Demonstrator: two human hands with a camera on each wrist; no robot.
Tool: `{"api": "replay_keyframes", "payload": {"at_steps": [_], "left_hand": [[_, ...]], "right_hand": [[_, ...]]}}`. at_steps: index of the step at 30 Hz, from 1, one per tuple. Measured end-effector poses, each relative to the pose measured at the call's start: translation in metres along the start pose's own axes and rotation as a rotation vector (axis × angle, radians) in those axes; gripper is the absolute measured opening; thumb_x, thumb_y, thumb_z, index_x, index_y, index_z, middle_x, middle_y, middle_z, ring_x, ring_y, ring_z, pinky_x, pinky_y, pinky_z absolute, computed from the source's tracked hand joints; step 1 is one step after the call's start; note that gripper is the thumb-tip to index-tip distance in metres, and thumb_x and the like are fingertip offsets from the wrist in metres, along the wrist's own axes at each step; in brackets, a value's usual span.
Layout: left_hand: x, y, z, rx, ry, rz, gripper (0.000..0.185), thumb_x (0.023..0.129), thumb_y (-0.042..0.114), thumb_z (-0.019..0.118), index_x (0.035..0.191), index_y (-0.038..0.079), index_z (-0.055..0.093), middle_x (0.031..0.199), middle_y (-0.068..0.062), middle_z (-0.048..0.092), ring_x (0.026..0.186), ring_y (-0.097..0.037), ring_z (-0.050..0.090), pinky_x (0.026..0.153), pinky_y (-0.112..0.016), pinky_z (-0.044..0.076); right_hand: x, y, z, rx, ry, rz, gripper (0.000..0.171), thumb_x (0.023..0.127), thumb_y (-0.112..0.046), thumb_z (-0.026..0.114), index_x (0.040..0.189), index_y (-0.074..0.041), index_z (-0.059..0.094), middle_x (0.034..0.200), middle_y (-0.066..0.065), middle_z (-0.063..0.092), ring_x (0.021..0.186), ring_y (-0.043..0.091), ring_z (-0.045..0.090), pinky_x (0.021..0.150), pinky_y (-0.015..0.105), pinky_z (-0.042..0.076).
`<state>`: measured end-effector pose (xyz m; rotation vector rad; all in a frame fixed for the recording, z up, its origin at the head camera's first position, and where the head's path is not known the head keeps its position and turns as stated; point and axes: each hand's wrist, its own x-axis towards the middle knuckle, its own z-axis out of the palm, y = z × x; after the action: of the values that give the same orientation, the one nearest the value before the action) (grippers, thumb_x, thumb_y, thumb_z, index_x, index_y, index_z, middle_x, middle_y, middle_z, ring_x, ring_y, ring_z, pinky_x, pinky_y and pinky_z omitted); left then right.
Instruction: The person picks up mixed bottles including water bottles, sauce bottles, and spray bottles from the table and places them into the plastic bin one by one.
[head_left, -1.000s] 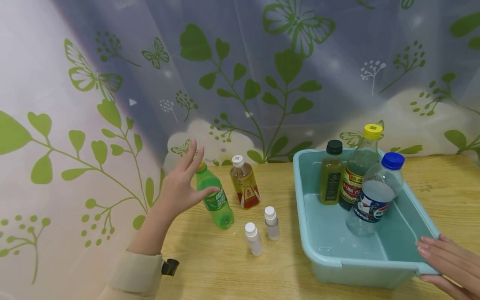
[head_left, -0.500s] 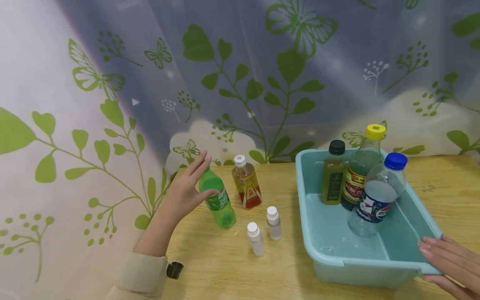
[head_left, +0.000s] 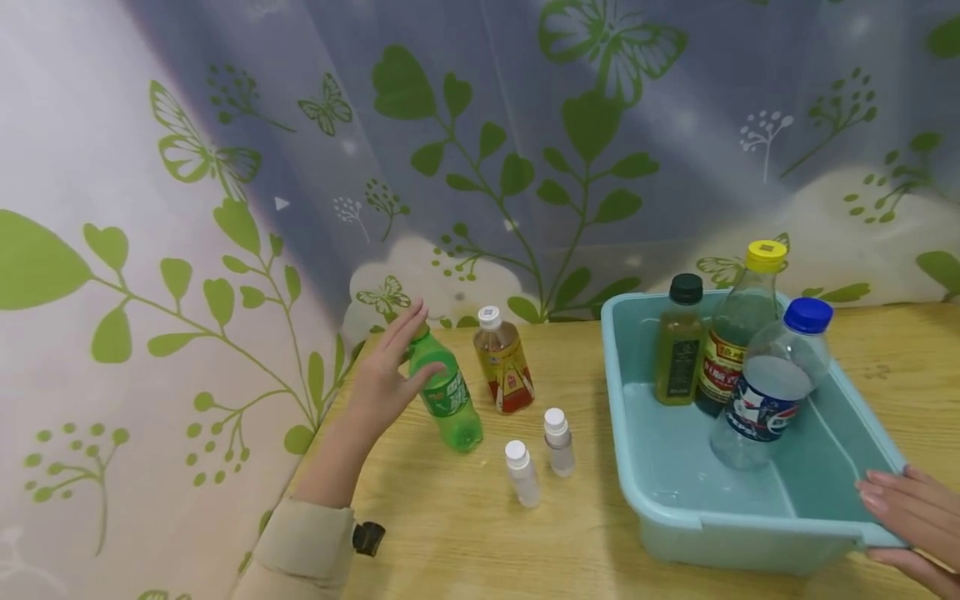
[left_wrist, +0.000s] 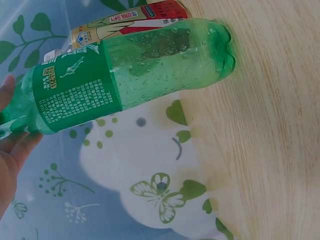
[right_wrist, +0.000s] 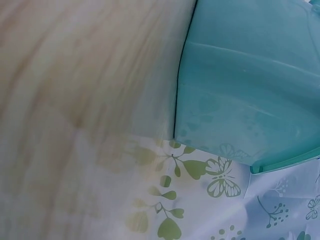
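My left hand point(head_left: 382, 387) is at the upper part of a green soda bottle point(head_left: 446, 400), thumb in front, fingers fairly straight near the neck. In the left wrist view the green bottle point(left_wrist: 115, 75) has the thumb and fingers on opposite sides of its top end; the cap is hidden. My right hand point(head_left: 918, 517) holds the near right corner of a light-blue plastic bin point(head_left: 697, 521), straight fingers over the rim and one digit below it outside. That hand is not seen in the right wrist view, where the bin point(right_wrist: 245, 95) fills the upper right.
A red-and-yellow-labelled drink bottle point(head_left: 506, 367) and two small white-capped bottles point(head_left: 522, 475) stand beside the green one. In the bin are a dark-capped bottle point(head_left: 680, 358), a yellow-capped bottle point(head_left: 723, 358) and a blue-capped Pepsi bottle point(head_left: 765, 408). A patterned curtain point(head_left: 480, 150) hangs behind.
My left hand has come down and right, closer around the green bottle's neck, covering its yellow cap. The right hand stays at the bin's corner. The whole view has shifted slightly.
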<state>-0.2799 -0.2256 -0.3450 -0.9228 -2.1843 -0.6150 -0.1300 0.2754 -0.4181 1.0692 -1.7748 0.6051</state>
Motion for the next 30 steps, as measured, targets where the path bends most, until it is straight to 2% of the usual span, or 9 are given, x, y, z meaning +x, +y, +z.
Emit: {"api": "replay_keyframes", "payload": {"at_steps": [7, 12, 15, 20, 23, 27, 30], "left_hand": [[0.001, 0.0, -0.002, -0.015, 0.014, -0.009, 0.07, 0.072, 0.001, 0.078, 0.135, -0.003, 0.048, 0.14, -0.02, 0.046, 0.125, -0.031, 0.049, 0.092, -0.026, 0.046], [0.001, 0.003, -0.003, -0.034, -0.06, -0.055, 0.082, 0.07, 0.003, 0.081, 0.141, -0.001, 0.041, 0.147, -0.017, 0.038, 0.131, -0.031, 0.042, 0.097, -0.031, 0.045], [0.002, 0.004, -0.004, -0.062, -0.09, -0.081, 0.085, 0.069, 0.003, 0.082, 0.142, -0.002, 0.039, 0.149, -0.017, 0.034, 0.133, -0.032, 0.039, 0.096, -0.035, 0.046], [0.004, 0.002, -0.003, -0.091, -0.006, -0.049, 0.064, 0.075, -0.003, 0.075, 0.133, -0.006, 0.05, 0.142, -0.02, 0.044, 0.126, -0.032, 0.048, 0.092, -0.03, 0.049], [0.006, 0.002, -0.003, -0.095, 0.044, -0.026, 0.056, 0.076, -0.005, 0.073, 0.129, -0.007, 0.054, 0.137, -0.022, 0.049, 0.12, -0.033, 0.053, 0.091, -0.024, 0.048], [0.008, 0.002, -0.003, -0.095, 0.061, -0.021, 0.055, 0.075, -0.005, 0.074, 0.127, -0.006, 0.056, 0.135, -0.021, 0.051, 0.116, -0.033, 0.056, 0.089, -0.019, 0.047], [0.008, 0.003, -0.003, -0.101, 0.057, -0.034, 0.054, 0.076, -0.004, 0.073, 0.127, -0.005, 0.056, 0.135, -0.019, 0.052, 0.116, -0.032, 0.057, 0.089, -0.018, 0.047]], "right_hand": [[-0.005, -0.004, -0.005, -0.112, -0.105, 0.082, 0.046, 0.098, -0.044, 0.047, 0.133, -0.015, 0.049, 0.139, -0.012, 0.044, 0.13, -0.001, 0.041, 0.111, 0.02, 0.026], [-0.009, -0.004, -0.008, -0.133, -0.129, 0.099, 0.048, 0.097, -0.047, 0.045, 0.136, -0.018, 0.045, 0.141, -0.014, 0.042, 0.131, -0.002, 0.039, 0.112, 0.021, 0.024], [-0.01, -0.002, -0.007, -0.111, -0.112, 0.075, 0.049, 0.097, -0.045, 0.047, 0.135, -0.014, 0.048, 0.14, -0.011, 0.044, 0.131, 0.001, 0.04, 0.113, 0.023, 0.024], [-0.011, 0.0, -0.006, -0.087, -0.091, 0.057, 0.049, 0.097, -0.043, 0.048, 0.133, -0.009, 0.051, 0.139, -0.009, 0.046, 0.131, 0.003, 0.041, 0.113, 0.024, 0.025], [-0.01, -0.001, -0.008, -0.108, -0.118, 0.074, 0.048, 0.098, -0.044, 0.046, 0.136, -0.014, 0.047, 0.141, -0.013, 0.042, 0.131, 0.0, 0.039, 0.113, 0.022, 0.024], [-0.008, -0.004, -0.011, -0.152, -0.167, 0.112, 0.048, 0.098, -0.048, 0.043, 0.138, -0.023, 0.039, 0.142, -0.019, 0.037, 0.131, -0.006, 0.035, 0.112, 0.02, 0.022], [-0.008, -0.005, -0.011, -0.155, -0.166, 0.13, 0.048, 0.097, -0.049, 0.043, 0.138, -0.024, 0.039, 0.142, -0.02, 0.037, 0.131, -0.007, 0.035, 0.112, 0.018, 0.022]]}}
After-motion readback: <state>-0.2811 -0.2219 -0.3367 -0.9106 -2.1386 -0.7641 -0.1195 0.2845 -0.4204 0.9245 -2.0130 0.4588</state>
